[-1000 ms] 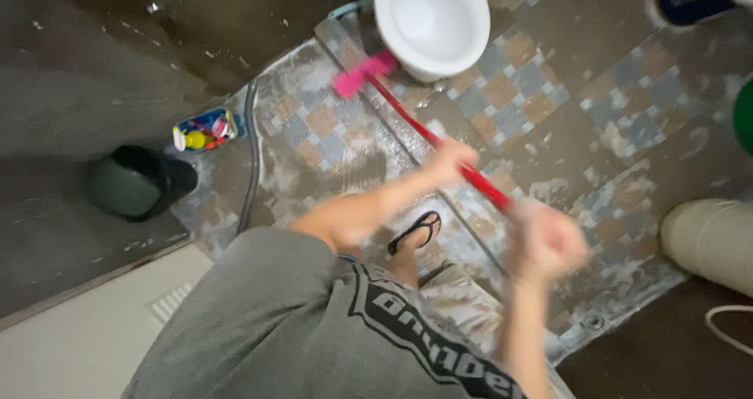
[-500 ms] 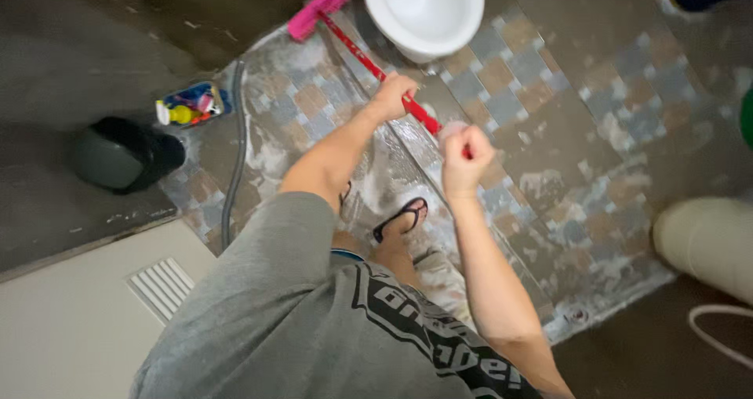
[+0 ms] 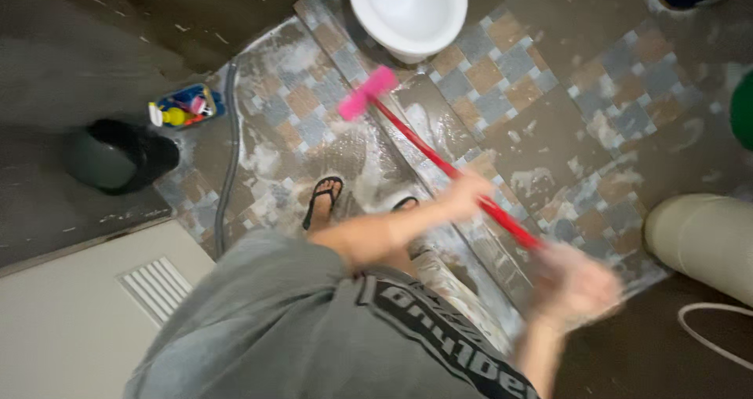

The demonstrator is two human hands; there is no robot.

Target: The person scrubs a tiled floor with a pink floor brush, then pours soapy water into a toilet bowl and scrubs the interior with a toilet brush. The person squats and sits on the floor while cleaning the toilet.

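A scrub brush with a pink head [image 3: 365, 92] and a long red handle [image 3: 439, 162] lies slanted across the wet, soapy tiled floor [image 3: 565, 93]. My left hand [image 3: 464, 194] grips the handle near its middle. My right hand [image 3: 579, 283], blurred by motion, holds the handle's upper end at the lower right. The pink head rests on the tiles just below the white toilet bowl [image 3: 408, 11]. My feet in black flip-flops [image 3: 323, 199] stand on the foamy tiles below the brush head.
A dark bin [image 3: 118, 160] and a blue caddy of bottles [image 3: 187, 107] sit at the left. A grey hose [image 3: 227, 164] runs along the tile edge. A beige cylinder [image 3: 702, 242] and white cord [image 3: 710, 332] lie at right; a vented white door [image 3: 86, 305] lower left.
The brush head has been pulled back from beside the toilet toward my feet. Both hands moved down and to the right along the stroke, my right hand now blurred.
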